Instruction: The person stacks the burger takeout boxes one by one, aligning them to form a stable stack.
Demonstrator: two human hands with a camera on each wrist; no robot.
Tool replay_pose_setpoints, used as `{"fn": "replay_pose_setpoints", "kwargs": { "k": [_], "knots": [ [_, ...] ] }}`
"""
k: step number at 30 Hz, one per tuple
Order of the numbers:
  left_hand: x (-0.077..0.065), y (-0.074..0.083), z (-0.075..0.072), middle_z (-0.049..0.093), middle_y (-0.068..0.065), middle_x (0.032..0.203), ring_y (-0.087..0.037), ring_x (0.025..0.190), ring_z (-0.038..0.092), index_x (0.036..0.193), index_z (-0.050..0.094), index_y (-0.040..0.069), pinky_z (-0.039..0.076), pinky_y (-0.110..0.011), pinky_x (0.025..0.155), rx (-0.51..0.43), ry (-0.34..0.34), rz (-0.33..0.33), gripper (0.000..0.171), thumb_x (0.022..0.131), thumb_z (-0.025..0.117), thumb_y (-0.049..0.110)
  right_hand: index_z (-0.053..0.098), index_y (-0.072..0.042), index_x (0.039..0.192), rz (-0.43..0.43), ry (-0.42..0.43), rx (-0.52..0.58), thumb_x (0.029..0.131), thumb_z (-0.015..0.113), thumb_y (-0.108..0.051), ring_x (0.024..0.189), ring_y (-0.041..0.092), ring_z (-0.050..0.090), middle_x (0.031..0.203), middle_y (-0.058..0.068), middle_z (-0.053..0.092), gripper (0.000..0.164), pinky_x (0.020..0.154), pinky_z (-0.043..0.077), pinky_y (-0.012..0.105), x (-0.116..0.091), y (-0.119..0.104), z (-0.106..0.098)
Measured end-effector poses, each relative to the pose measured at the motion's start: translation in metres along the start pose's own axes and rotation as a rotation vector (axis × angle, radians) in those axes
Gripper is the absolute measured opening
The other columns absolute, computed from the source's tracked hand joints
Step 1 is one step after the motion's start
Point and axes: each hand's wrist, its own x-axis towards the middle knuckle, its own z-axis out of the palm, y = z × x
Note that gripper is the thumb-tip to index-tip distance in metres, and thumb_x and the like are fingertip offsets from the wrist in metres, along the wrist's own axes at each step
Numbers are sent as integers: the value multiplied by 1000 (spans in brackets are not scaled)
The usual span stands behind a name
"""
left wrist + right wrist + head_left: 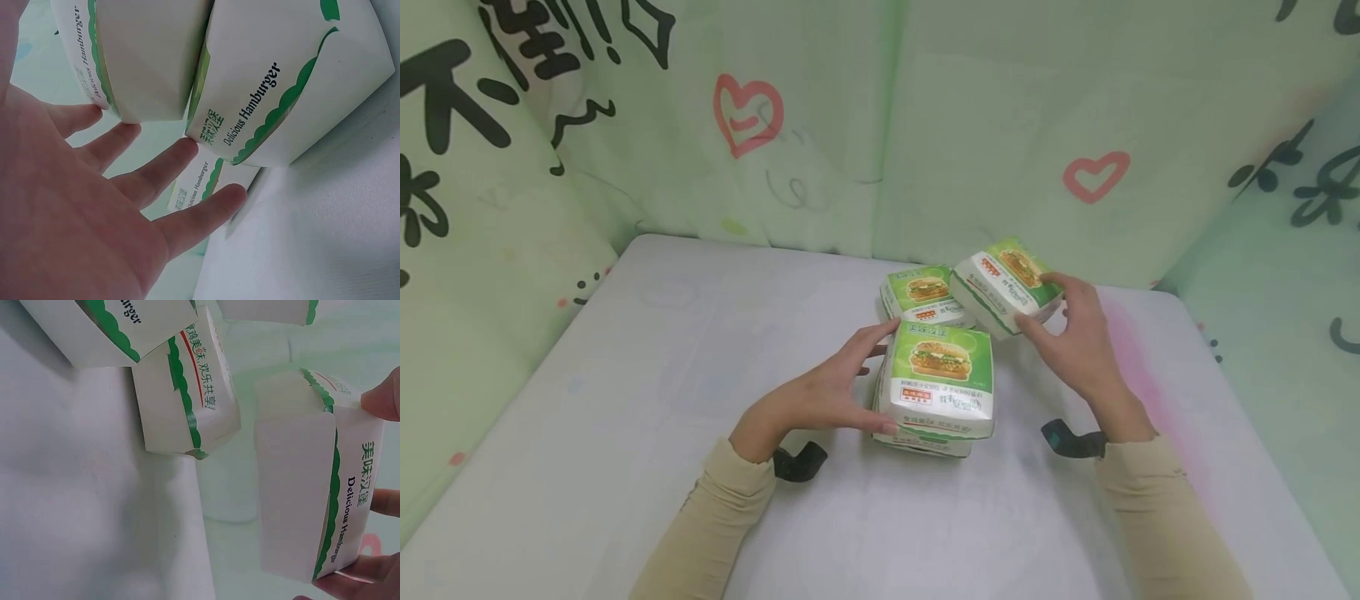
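Note:
In the head view, my right hand (pixel 1078 337) holds a green-and-white hamburger box (pixel 1007 283) tilted at the back right. The right wrist view shows that hamburger box (pixel 300 494) off the table, with thumb and fingers pinching its ends. My left hand (pixel 827 392) is spread along the left side of a stack of two such boxes. Its fingers (pixel 159 172) look nearly straight, their tips touching the boxes. The upper box (pixel 938 379) lies slightly askew over the lower box (pixel 925 444). Behind the stack sits another hamburger box (pixel 925 292), partly hidden.
A white cloth covers the table (pixel 625 400), marked by a pink streak on the right. Green curtains (pixel 985 108) with hearts and black lettering stand around the back and sides. A black wrist mount (pixel 801 462) sits beside the left wrist, and another (pixel 1071 439) by the right.

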Motion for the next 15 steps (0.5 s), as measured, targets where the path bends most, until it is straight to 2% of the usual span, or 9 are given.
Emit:
{"fn": "replay_pose_setpoints", "kwargs": {
  "k": [7,15],
  "knots": [
    [-1,0,1,14,14,161,-18,148,28,155,6,44,35,-47,117,7,-2,-21,113,76,85,37,41,-2,143,-5,-13,25,90,66,-26,133,38,39,150,22,37,63,101,42,59,-4,2,2],
    [0,-1,2,13,13,162,-18,149,27,156,5,42,34,-51,117,11,-6,-11,113,76,85,37,42,-2,143,-26,-13,29,90,66,-24,129,39,40,149,23,38,62,100,42,60,-7,4,3]
  ]
}}
